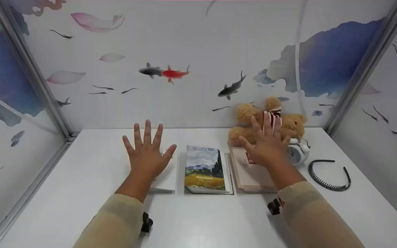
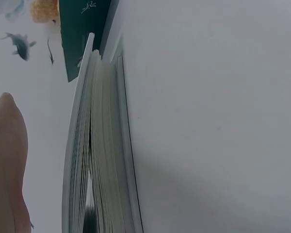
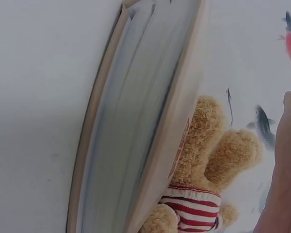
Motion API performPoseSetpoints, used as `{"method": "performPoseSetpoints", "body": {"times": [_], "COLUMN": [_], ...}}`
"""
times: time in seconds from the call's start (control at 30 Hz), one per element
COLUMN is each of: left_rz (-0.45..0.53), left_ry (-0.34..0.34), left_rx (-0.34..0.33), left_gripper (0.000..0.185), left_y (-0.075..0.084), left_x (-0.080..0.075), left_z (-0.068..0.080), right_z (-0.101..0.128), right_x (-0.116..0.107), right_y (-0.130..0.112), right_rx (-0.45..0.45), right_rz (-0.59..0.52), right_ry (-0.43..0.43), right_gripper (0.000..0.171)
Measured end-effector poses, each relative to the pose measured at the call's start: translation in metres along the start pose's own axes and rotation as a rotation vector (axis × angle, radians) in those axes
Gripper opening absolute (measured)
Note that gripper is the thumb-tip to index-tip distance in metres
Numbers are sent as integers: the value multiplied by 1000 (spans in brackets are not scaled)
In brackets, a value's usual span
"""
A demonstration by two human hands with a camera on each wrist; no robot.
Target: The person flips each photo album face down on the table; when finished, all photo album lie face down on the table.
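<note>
My left hand (image 1: pixel 147 156) is spread wide, fingers straight, above a white book (image 1: pixel 168 177) that it partly hides. The left wrist view shows that book's thick page edges (image 2: pixel 104 145) and my thumb (image 2: pixel 7 160) apart from them. With fingers likewise spread, my right hand (image 1: pixel 269 148) hovers over a beige hardcover book (image 1: pixel 253 177). A tan teddy bear (image 1: pixel 293 125) in a red-and-white striped top lies behind that hand. Between the hands lies a photo album (image 1: pixel 205 165) with a painted landscape cover. Neither hand holds anything.
A white alarm clock (image 1: pixel 298 153) stands right of the beige book, partly behind my right hand. Farther right lies a black toothed headband (image 1: pixel 329 186). White panels (image 1: pixel 198 103) printed with fish enclose the white table (image 1: pixel 198 220) at the back and sides.
</note>
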State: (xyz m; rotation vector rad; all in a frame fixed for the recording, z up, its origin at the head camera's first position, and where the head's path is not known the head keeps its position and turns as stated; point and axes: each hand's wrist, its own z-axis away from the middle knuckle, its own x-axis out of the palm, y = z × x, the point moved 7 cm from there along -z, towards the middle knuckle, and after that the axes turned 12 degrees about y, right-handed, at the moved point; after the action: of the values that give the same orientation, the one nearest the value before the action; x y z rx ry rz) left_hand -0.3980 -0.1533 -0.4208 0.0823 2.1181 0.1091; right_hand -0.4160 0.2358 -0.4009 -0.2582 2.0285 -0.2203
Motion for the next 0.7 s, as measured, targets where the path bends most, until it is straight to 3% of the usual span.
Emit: {"method": "performPoseSetpoints", "body": {"times": [0.4,0.7], "left_rz": [54,208], "left_ry": [-20,-50], "left_rx": [-18,-20], "left_gripper": [87,85], "left_y": [18,55], "left_x": [-7,-8], "left_z": [9,26], "right_z": [11,25], "right_x": [-7,-20], "right_y": [0,8], "right_rx": [10,11], "right_rz": [-27,-147], "right_ry": [-22,-30], "right_gripper": [91,89]}}
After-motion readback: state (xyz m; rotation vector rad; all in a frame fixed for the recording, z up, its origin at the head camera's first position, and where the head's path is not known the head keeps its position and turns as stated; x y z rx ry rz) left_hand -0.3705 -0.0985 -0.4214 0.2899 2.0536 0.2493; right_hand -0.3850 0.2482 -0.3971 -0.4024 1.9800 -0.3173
